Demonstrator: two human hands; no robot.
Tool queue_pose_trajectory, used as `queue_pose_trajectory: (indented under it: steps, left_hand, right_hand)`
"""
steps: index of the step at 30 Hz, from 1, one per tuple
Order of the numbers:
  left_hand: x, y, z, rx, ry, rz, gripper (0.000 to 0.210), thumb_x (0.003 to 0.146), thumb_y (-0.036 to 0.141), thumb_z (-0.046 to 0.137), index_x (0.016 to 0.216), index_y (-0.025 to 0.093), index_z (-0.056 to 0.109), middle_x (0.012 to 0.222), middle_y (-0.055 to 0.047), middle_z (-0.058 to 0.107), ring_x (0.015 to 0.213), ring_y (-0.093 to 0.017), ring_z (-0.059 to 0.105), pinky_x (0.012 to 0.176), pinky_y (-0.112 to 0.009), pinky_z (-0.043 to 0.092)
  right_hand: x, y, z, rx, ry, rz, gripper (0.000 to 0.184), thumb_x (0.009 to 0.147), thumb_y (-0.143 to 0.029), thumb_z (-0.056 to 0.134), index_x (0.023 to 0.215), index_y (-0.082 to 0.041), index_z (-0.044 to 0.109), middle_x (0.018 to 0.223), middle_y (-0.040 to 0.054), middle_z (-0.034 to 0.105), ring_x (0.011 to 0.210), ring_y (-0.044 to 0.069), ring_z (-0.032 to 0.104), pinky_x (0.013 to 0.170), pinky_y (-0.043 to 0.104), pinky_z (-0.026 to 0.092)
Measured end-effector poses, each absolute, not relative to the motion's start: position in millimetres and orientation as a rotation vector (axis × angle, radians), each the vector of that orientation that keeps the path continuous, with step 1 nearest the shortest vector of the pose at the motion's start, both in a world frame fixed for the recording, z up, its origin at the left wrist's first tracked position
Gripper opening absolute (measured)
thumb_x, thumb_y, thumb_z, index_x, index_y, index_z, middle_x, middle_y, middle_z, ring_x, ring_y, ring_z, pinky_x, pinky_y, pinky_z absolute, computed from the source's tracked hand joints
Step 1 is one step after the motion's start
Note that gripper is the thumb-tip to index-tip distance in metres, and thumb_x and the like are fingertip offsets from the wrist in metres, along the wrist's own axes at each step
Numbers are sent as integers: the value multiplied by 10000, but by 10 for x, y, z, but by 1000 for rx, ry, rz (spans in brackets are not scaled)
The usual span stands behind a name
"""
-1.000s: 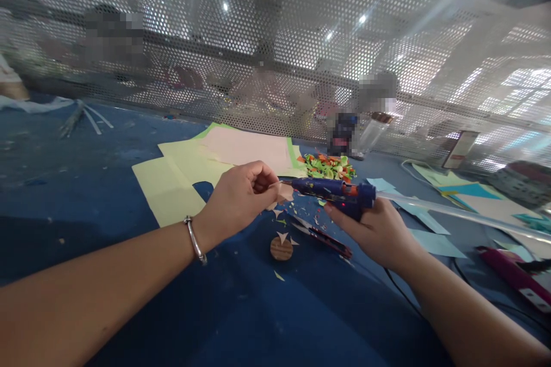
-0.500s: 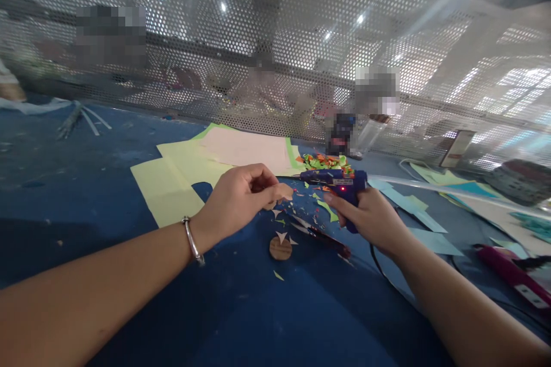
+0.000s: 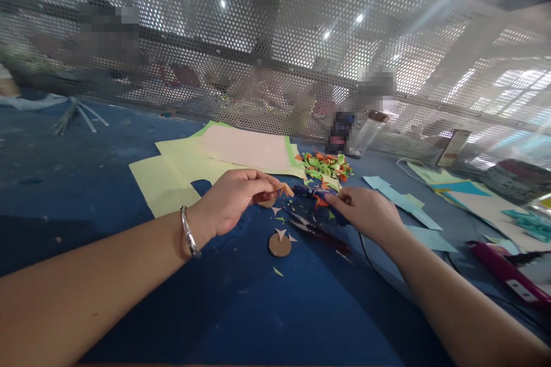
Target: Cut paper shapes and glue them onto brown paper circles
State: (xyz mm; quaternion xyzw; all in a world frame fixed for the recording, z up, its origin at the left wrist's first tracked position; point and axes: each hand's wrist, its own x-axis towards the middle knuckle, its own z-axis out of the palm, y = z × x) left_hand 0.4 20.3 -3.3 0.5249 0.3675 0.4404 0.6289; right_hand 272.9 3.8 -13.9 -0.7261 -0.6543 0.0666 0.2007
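Note:
My left hand [image 3: 236, 198] is closed in a pinch on a small orange paper piece [image 3: 284, 189]. My right hand [image 3: 365, 209] is closed around a dark blue hot glue gun [image 3: 307, 191], whose nozzle points left toward that piece; the hand hides part of the gun. Under my left fingers a round wooden disc [image 3: 267, 203] shows in part. Nearer to me lies another round disc [image 3: 279, 245], with a pale pink paper point [image 3: 280, 234] at its far edge. Scissors [image 3: 316, 232] rest on the table below the glue gun.
Yellow sheets [image 3: 172, 183] and a pink sheet [image 3: 253, 146] lie behind my left hand. A pile of green and orange paper scraps [image 3: 327, 166] sits beyond the gun. Light blue strips [image 3: 404, 203] and a magenta power strip [image 3: 503, 269] are at right. A perforated metal screen [image 3: 241, 57] stands behind.
My right hand has lowered the glue gun, turning it so that less of its body shows. The orange paper piece now stands out more clearly from my left fingertips.

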Motion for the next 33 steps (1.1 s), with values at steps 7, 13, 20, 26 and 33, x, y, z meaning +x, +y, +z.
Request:
queue_pose_trajectory:
  steps: [7, 13, 20, 26, 33]
  left_hand:
    - [60, 102, 0, 1160, 857, 949, 65, 757, 116, 704, 741, 152, 756, 819, -54, 754, 796, -155, 668, 862, -314, 507]
    - [140, 6, -7, 1154, 859, 890, 19, 745, 148, 749, 742, 153, 731, 870, -51, 742, 880, -165, 670, 914, -307, 505]
    - [144, -8, -45, 1255, 807, 784, 119, 793, 263, 753, 790, 151, 713, 845, -34, 705, 834, -146, 656, 849, -294, 524]
    - [120, 7, -54, 1540, 920, 809, 244, 787, 298, 756, 987, 184, 673, 911, -45, 707, 815, -173, 653, 651, -274, 522]
    - [107, 11, -29, 1678, 929, 730, 212, 811, 367, 720, 859, 164, 688, 829, -50, 704, 709, -152, 611, 591, -257, 479]
  right_hand:
    - [2339, -235, -108, -1430, -2059, 243, 240, 905, -448, 635, 917, -215, 687, 811, 8, 675, 640, 135, 569, 620, 262, 441]
    - [2221, -295, -130, -1237, -2138, 197, 204, 972, -320, 570, 852, -191, 673, 737, 6, 608, 660, 139, 541, 639, 270, 410]
    - [2203, -308, -92, -1201, -2144, 277, 187, 973, -244, 555, 832, -182, 661, 735, 1, 606, 682, 134, 547, 655, 255, 410]
    - [2192, -325, -85, -1232, -2158, 473, 241, 989, -305, 520, 824, -186, 649, 725, -6, 565, 638, 124, 532, 593, 243, 400]
    - [2203, -347, -66, -1288, -2164, 611, 200, 981, -318, 523, 928, -204, 678, 767, 3, 617, 636, 129, 571, 566, 235, 415]
